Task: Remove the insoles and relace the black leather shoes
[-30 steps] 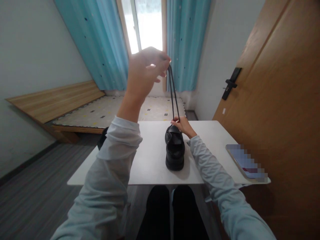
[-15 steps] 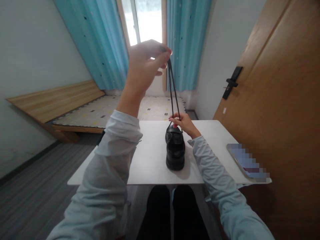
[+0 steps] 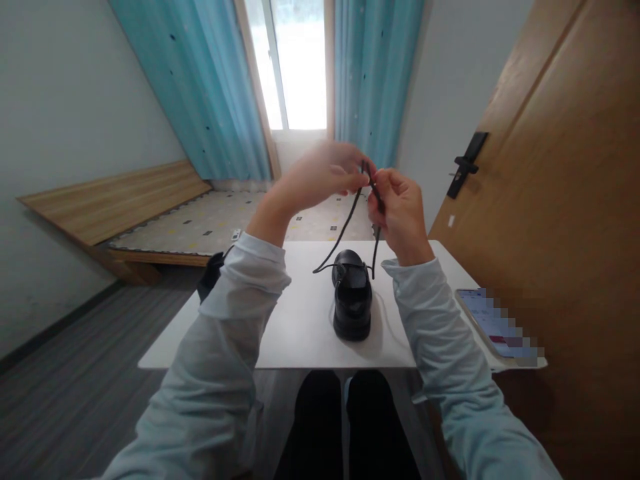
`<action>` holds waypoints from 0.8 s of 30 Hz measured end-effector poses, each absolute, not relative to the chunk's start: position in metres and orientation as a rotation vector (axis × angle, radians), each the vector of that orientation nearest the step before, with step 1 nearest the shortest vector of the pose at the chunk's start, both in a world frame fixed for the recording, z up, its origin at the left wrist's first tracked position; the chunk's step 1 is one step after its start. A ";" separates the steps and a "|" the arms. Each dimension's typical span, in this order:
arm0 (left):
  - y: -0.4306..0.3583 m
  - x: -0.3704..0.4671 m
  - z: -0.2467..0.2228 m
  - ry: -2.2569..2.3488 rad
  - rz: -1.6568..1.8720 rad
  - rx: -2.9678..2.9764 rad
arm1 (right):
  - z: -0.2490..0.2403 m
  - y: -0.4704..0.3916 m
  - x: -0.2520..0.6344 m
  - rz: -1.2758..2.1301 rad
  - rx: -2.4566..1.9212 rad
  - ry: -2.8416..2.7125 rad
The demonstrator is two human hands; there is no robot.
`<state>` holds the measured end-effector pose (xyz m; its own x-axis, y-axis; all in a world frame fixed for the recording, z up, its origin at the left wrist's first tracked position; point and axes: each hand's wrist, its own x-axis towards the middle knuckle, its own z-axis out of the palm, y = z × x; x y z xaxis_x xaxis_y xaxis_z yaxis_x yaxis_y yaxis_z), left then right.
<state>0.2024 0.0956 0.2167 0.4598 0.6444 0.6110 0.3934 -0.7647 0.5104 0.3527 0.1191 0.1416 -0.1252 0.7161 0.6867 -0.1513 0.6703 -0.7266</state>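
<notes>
A black shoe (image 3: 353, 303) stands on the white table with its heel toward me. From its eyelets a dark shoelace (image 3: 340, 235) runs up to both hands, its two strands hanging loosely bowed. My left hand (image 3: 325, 173) is above and beyond the shoe, slightly blurred, thumb and fingers pinching the lace. Close against its fingertips, my right hand (image 3: 400, 208) is closed on the lace too, with a piece of it crossing the fingers. Where exactly the lace ends lie between the fingers is hard to make out.
The white table (image 3: 295, 327) has a tablet-like device (image 3: 493, 323) on its right edge. A black object (image 3: 211, 275) sits at the left edge, partly behind my left sleeve. Beyond are a bed (image 3: 165, 227) and curtains; a wooden door (image 3: 560, 220) stands at right.
My left hand has come down from high up. My right hand has risen from the shoe to meet it, holding the lace, and the taut strands have slackened.
</notes>
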 end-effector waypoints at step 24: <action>0.145 0.154 0.035 1.459 0.924 2.106 | 0.047 0.145 0.348 0.166 -1.343 -2.115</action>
